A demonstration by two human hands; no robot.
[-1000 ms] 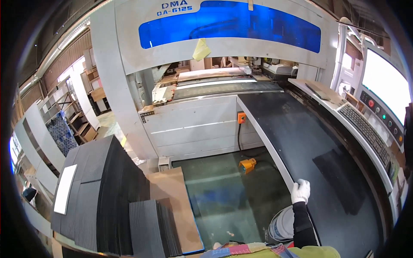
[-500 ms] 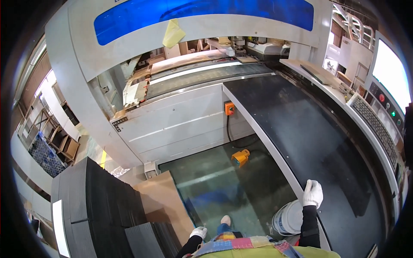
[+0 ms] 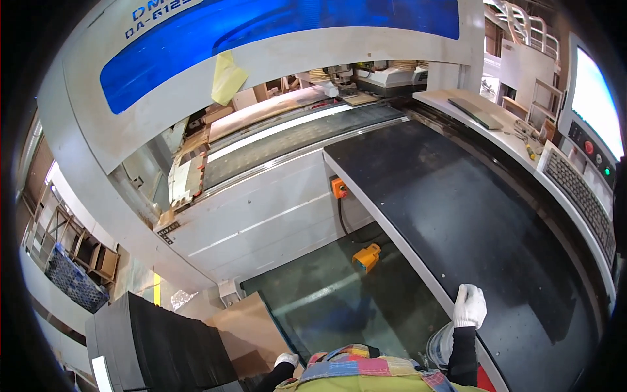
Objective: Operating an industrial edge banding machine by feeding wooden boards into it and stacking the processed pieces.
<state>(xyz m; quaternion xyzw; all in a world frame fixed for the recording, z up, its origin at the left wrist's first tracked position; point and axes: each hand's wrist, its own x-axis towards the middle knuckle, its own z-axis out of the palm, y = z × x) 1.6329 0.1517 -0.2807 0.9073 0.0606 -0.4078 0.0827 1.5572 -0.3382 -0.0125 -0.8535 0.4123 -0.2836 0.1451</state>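
My right hand (image 3: 469, 306), in a white knit glove, rests at the near left edge of the long black tabletop (image 3: 450, 196). Its fingers are curled in and nothing shows in them. Below that forearm a pale bucket (image 3: 441, 345) is partly hidden. My left hand (image 3: 286, 359), gloved the same way, hangs low beside the brown cardboard sheet (image 3: 245, 330); its fingers are mostly out of sight. To its left stands a tall stack of dark grey sheets (image 3: 173, 346).
A large white machine (image 3: 261, 202) with a blue window spans the front, its bed (image 3: 294, 140) running across. A yellow foot pedal (image 3: 366, 258) lies on the green floor. Along the right, a ledge carries a keyboard (image 3: 578, 196) beside a control panel and bright screen (image 3: 597, 98).
My view has shifted forward, bringing the machine nearer. My left hand sits lower and farther left in the picture. My right hand stays at the black tabletop's edge.
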